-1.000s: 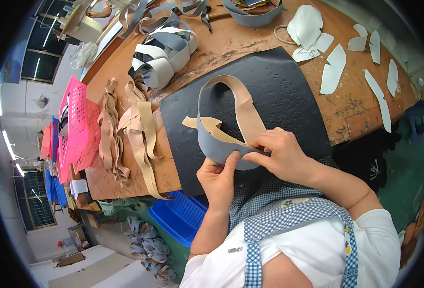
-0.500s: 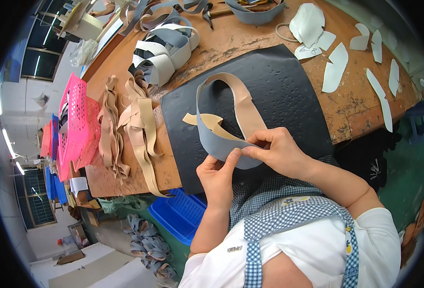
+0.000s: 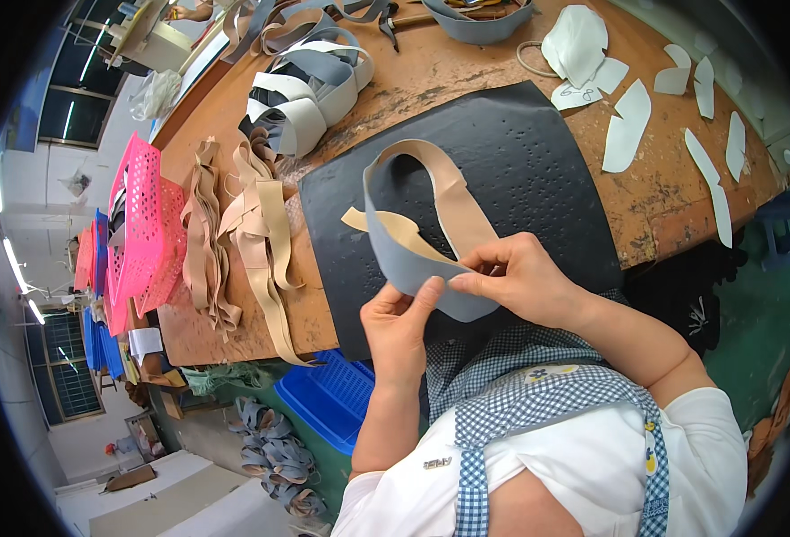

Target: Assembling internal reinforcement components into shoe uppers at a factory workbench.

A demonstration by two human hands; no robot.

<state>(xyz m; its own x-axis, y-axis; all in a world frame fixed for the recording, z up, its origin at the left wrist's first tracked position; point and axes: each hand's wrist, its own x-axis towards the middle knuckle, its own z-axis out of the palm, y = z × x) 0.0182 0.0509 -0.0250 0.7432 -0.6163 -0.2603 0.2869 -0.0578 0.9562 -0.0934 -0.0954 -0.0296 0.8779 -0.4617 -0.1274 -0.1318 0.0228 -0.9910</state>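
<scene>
A looped strip of grey material with a tan inner side stands over the black mat, its far bend curving away from me. Pinched at the loop's near edge, my left hand has its thumb on the grey outer face. Close beside it, my right hand grips the same strip between thumb and fingers. A pale yellow strip lies along the loop's inner left side, one end sticking out to the left. What the hidden fingertips do behind the material cannot be seen.
Tan strips lie in bundles left of the mat, beside a pink basket. Rolled grey and white strips sit farther back. White cut pieces are spread at the right. A blue basket stands below the table edge.
My left hand has shifted slightly left along the strip. The loop's near grey part has tilted a little, and the yellow strip now lies flatter against it.
</scene>
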